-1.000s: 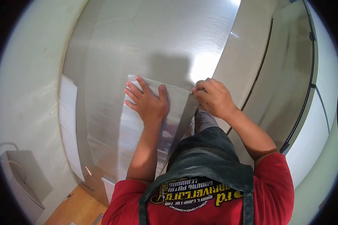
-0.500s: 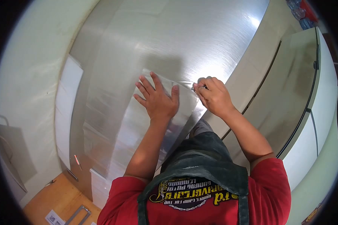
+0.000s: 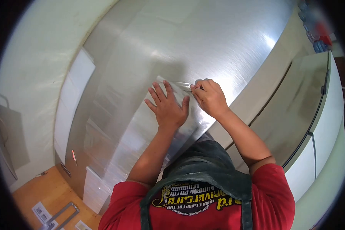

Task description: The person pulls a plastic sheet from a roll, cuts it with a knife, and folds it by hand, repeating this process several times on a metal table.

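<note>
My left hand (image 3: 168,107) lies flat with fingers spread on a clear plastic film (image 3: 142,134) that covers a brushed steel panel (image 3: 203,42). My right hand (image 3: 209,97) is closed around a small thin tool (image 3: 190,88), likely a blade, whose tip rests on the top edge of the film just beyond my left fingertips. The two hands almost touch. The film hangs loose and wrinkled lower down, over my forearm.
A white strip (image 3: 71,107) runs along the left edge of the steel panel, beside a pale wall (image 3: 30,57). To the right stands a white cabinet door (image 3: 318,126) with a dark seam. Wooden floor (image 3: 34,195) with paper sheets and a metal handle lies lower left.
My right hand with the tool has slid left along the film's top edge, toward my left hand. My left hand stayed flat on the film. The view shifted, showing more floor.
</note>
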